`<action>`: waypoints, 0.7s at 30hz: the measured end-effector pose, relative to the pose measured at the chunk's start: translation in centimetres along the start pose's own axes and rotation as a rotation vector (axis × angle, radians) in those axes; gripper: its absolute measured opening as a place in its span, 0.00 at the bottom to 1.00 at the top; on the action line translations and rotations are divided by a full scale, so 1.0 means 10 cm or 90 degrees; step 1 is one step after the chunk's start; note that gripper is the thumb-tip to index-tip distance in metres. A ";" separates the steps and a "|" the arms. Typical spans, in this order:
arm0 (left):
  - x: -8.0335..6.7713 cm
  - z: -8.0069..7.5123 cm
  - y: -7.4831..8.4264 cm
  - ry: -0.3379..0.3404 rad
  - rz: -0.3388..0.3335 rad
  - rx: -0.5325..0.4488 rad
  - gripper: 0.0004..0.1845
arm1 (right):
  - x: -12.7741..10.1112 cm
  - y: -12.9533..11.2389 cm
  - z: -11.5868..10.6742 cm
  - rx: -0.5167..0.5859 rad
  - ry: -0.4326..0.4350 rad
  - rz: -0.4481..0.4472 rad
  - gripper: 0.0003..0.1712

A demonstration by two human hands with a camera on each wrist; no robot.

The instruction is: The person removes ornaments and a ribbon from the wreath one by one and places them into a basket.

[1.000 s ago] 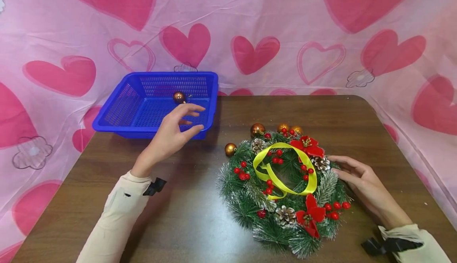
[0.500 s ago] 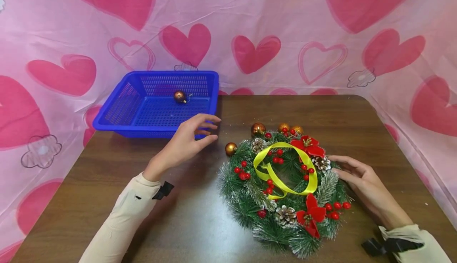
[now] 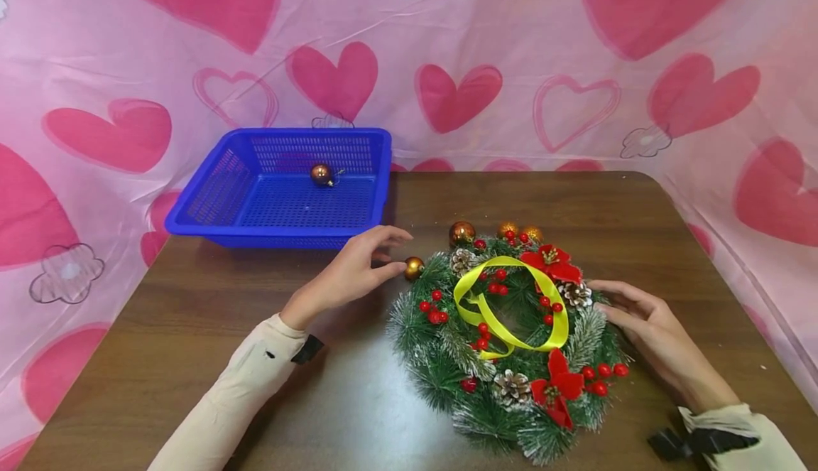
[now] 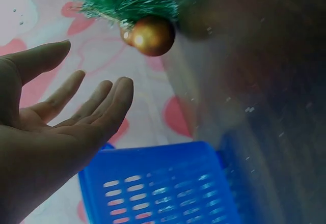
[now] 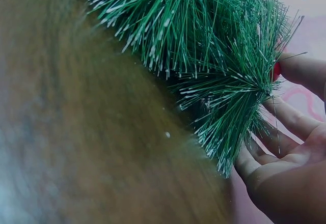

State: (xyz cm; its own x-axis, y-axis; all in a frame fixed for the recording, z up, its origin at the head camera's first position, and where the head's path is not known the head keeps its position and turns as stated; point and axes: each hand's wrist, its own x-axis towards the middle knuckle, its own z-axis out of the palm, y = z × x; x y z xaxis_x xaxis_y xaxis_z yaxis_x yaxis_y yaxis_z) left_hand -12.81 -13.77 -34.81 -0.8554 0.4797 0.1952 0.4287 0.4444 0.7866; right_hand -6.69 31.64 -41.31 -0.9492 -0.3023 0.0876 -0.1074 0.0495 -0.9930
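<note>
My left hand [image 3: 348,272] is beside a small gold bauble [image 3: 413,268], fingers spread and slightly bent. Its thumb tip comes right at the bauble in the head view; the left wrist view shows nothing between the fingers [image 4: 117,102]. The bauble lies at the left edge of a green Christmas wreath [image 3: 434,379] with frosted tips, pinecones, red berries and red flowers. A yellow ribbon [image 3: 556,325] loops over the wreath's centre. My right hand [image 3: 661,339] rests against the wreath's right edge, its extended fingers touching the needles, some tips hidden by foliage.
A blue plastic basket [image 3: 275,231] stands at the back left with a copper bauble [image 3: 321,174] inside. Behind the wreath lie a brown bauble [image 3: 461,234] and glittery gold baubles [image 3: 508,229]. A pink heart-print cloth [image 3: 511,123] hangs behind the wooden table [image 3: 543,194].
My left hand has moved right and toward me, from over the basket's front rim to the gold bauble beside the wreath. The right hand and wreath stay put.
</note>
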 end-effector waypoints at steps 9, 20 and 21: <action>0.04 0.12 -0.18 -0.096 -0.022 -0.003 0.25 | -0.02 0.01 -0.02 -0.007 0.006 -0.015 0.22; 0.02 0.18 -0.25 -0.127 -0.019 0.018 0.25 | -0.01 0.00 0.00 0.007 0.010 0.009 0.22; 0.01 0.18 -0.25 -0.127 -0.021 0.019 0.25 | 0.00 0.00 0.00 0.013 0.007 0.010 0.22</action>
State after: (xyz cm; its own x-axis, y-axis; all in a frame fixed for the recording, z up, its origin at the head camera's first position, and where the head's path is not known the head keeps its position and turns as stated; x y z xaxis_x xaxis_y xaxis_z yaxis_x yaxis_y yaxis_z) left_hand -13.45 -13.46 -37.84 -0.7962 0.6031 0.0477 0.4125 0.4835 0.7721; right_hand -6.64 31.62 -41.34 -0.9539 -0.2912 0.0729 -0.0866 0.0343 -0.9957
